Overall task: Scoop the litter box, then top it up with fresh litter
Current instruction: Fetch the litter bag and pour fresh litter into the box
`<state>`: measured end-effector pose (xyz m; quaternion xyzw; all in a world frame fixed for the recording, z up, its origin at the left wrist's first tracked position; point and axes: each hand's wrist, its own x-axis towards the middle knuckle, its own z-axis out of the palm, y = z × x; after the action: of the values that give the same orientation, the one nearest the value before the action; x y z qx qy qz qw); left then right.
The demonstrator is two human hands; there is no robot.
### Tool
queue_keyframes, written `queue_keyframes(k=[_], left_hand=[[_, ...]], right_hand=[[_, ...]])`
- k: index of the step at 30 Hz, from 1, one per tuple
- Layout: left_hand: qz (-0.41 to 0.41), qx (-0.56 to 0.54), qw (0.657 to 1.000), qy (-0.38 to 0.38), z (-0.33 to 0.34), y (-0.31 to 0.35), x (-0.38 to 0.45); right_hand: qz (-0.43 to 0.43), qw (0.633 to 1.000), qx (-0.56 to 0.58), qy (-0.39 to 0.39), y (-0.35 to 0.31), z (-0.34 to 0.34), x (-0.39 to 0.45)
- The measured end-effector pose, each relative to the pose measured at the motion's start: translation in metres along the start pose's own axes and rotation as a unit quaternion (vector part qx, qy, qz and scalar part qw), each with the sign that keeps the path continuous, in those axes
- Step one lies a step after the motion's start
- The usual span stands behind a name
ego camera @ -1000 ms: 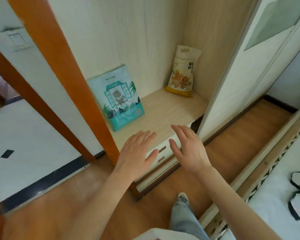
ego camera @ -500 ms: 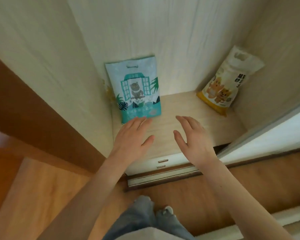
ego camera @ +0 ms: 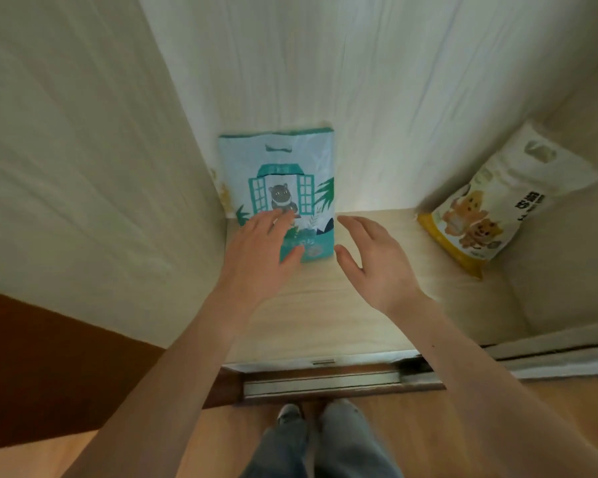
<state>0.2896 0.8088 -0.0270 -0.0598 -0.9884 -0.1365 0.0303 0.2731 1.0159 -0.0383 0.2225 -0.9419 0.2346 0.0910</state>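
Bare forearms with no sleeves, grey-blue jeans (ego camera: 325, 446), and light shoes (ego camera: 289, 412) with darker toes

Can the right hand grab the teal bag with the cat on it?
Probably yes. The right hand is open beside the teal bag's lower right corner, with nothing between them. The left hand already overlaps the bag's front.

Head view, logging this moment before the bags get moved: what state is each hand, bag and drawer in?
Left hand: open, fingers in front of the teal bag, contact unclear.
Right hand: open, holding nothing.
Teal bag: upright, leaning against the back wall.
Yellow bag: tilted into the right corner.
Drawer: closed.
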Motion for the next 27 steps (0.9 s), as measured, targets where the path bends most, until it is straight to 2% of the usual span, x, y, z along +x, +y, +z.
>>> queue_keyframes(k=[8,13,16,21,27], left_hand=[[-0.076,-0.024,0.996,0.031,0.005,-0.004,0.065],[-0.116,-0.019,0.992,0.037,0.005,-0.016,0.089],[-0.137,-0.011,0.990,0.038,0.006,-0.023,0.092],[-0.169,-0.001,0.985,0.033,0.012,-0.036,0.084],[-0.182,0.000,0.983,0.020,0.015,-0.048,0.072]], right_hand=[[-0.044,0.996,0.041,-0.058,0.051,0.024,0.121],[-0.042,0.986,-0.056,-0.153,0.073,0.053,0.222],[-0.051,0.978,-0.098,-0.177,0.079,0.069,0.259],[-0.069,0.969,-0.168,-0.169,0.084,0.090,0.280],[-0.103,0.963,-0.223,-0.111,0.086,0.097,0.265]])
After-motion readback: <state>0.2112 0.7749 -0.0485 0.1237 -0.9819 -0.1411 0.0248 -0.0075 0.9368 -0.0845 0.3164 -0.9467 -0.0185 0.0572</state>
